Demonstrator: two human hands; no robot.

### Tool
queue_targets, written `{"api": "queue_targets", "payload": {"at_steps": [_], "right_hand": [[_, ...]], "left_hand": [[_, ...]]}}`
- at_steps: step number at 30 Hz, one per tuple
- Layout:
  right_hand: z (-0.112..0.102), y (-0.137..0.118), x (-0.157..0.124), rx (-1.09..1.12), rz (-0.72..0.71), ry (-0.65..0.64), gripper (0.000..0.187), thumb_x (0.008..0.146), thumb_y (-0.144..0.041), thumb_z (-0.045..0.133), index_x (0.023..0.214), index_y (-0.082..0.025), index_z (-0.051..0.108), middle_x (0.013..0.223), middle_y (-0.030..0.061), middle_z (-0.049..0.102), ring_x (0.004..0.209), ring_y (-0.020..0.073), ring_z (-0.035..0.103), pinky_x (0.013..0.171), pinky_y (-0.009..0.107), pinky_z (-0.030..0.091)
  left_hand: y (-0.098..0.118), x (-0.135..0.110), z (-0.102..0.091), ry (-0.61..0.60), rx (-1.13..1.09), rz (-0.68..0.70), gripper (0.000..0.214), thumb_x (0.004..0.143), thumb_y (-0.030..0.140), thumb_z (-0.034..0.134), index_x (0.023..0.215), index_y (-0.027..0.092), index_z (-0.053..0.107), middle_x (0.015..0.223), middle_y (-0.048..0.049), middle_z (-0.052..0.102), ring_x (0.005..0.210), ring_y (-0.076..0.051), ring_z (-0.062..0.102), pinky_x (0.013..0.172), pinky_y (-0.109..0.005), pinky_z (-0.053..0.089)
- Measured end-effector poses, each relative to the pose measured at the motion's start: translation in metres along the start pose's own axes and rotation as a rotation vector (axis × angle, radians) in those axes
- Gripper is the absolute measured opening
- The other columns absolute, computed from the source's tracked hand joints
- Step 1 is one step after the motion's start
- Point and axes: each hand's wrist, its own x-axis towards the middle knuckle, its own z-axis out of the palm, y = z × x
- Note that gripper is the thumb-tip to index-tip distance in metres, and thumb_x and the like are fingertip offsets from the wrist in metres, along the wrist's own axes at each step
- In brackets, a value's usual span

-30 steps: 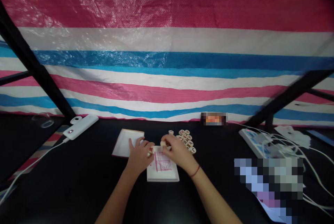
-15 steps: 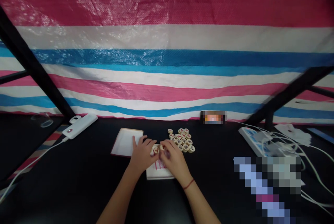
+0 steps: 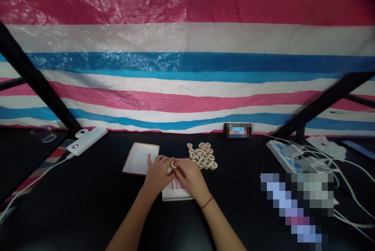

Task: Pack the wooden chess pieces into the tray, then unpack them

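Over a white box [image 3: 176, 195] with red lines on its top, my two hands come together at the fingertips. My left hand [image 3: 158, 173] is closed around Chinese chess pieces [image 3: 172, 164], mostly hidden by the fingers, with one finger sticking out toward the open tray. My right hand [image 3: 190, 176], a red cord on its wrist, pinches at the same pieces from the right. Just beyond it, several round cream chess pieces [image 3: 205, 157] with red or black characters lie close together in rows. A single piece [image 3: 189, 146] sits at the back left of them.
Left of my hands lies an open shallow white tray [image 3: 140, 159] with a dark red edge. A white power bank [image 3: 87, 141] with a cable is at the far left. On the right are a power strip [image 3: 283, 156] and tangled white cables. Striped sheeting [image 3: 187, 63] hangs behind.
My right hand has moved left against my left hand, bringing its chess piece to the others there. The whole view has shifted slightly. The pieces on the table stay in place.
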Motion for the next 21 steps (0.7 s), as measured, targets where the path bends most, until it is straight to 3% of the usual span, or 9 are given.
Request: {"api": "queue_targets", "payload": {"at_steps": [4, 7, 10, 12, 14, 16, 21], "right_hand": [[-0.001, -0.004, -0.002, -0.040, -0.018, -0.027, 0.016, 0.087, -0.013, 0.055, 0.093, -0.022, 0.067, 0.104, 0.0066, 0.069, 0.096, 0.0226, 0.056, 0.087, 0.040, 0.047], [-0.005, 0.002, -0.003, 0.010, -0.007, 0.073, 0.016, 0.088, -0.017, 0.054, 0.094, -0.022, 0.068, 0.107, 0.0067, 0.068, 0.100, 0.0226, 0.056, 0.091, 0.041, 0.044], [-0.020, 0.025, 0.006, -0.039, 0.099, 0.228, 0.018, 0.088, -0.021, 0.052, 0.097, -0.020, 0.067, 0.106, 0.0088, 0.067, 0.101, 0.0230, 0.058, 0.094, 0.041, 0.042], [-0.036, 0.047, 0.017, -0.182, 0.244, 0.243, 0.020, 0.087, -0.021, 0.050, 0.098, -0.016, 0.067, 0.102, 0.0105, 0.067, 0.096, 0.0231, 0.059, 0.091, 0.039, 0.043], [-0.053, 0.067, 0.033, -0.352, 0.386, 0.136, 0.023, 0.087, -0.020, 0.051, 0.101, -0.013, 0.068, 0.106, 0.0122, 0.067, 0.098, 0.0237, 0.059, 0.091, 0.036, 0.041], [-0.065, 0.083, 0.049, -0.487, 0.474, -0.081, 0.028, 0.088, -0.024, 0.049, 0.107, -0.013, 0.067, 0.111, 0.0133, 0.067, 0.102, 0.0238, 0.059, 0.091, 0.034, 0.040], [-0.072, 0.100, 0.079, -0.518, 0.493, -0.329, 0.022, 0.081, -0.027, 0.060, 0.094, -0.015, 0.072, 0.095, 0.0117, 0.073, 0.092, 0.0227, 0.065, 0.078, 0.028, 0.043]], "left_hand": [[-0.001, 0.000, 0.000, -0.011, -0.017, 0.002, 0.036, 0.081, 0.026, 0.059, 0.117, 0.028, 0.062, 0.113, -0.0042, 0.069, 0.112, -0.028, 0.056, 0.108, -0.070, 0.012], [0.000, 0.000, 0.000, -0.003, -0.014, 0.002, 0.034, 0.083, 0.027, 0.058, 0.116, 0.029, 0.063, 0.111, -0.0040, 0.069, 0.110, -0.028, 0.057, 0.108, -0.070, 0.012], [0.002, 0.000, -0.001, 0.015, -0.025, 0.010, 0.032, 0.085, 0.025, 0.055, 0.115, 0.030, 0.063, 0.108, -0.0030, 0.070, 0.107, -0.026, 0.058, 0.109, -0.069, 0.012], [0.004, 0.000, -0.002, 0.014, -0.033, 0.020, 0.031, 0.085, 0.021, 0.054, 0.114, 0.031, 0.064, 0.105, -0.0019, 0.070, 0.104, -0.025, 0.059, 0.110, -0.067, 0.011], [0.005, 0.000, -0.003, 0.008, -0.036, 0.027, 0.032, 0.085, 0.019, 0.053, 0.112, 0.031, 0.065, 0.103, -0.0010, 0.070, 0.101, -0.023, 0.060, 0.111, -0.065, 0.011], [0.006, 0.000, -0.002, 0.010, -0.038, 0.030, 0.032, 0.085, 0.018, 0.052, 0.111, 0.031, 0.065, 0.102, -0.0007, 0.070, 0.099, -0.023, 0.061, 0.111, -0.063, 0.011], [0.003, -0.001, 0.002, 0.029, -0.029, 0.042, 0.032, 0.085, 0.018, 0.053, 0.110, 0.032, 0.065, 0.101, 0.0003, 0.070, 0.098, -0.021, 0.061, 0.113, -0.059, 0.012]]}}
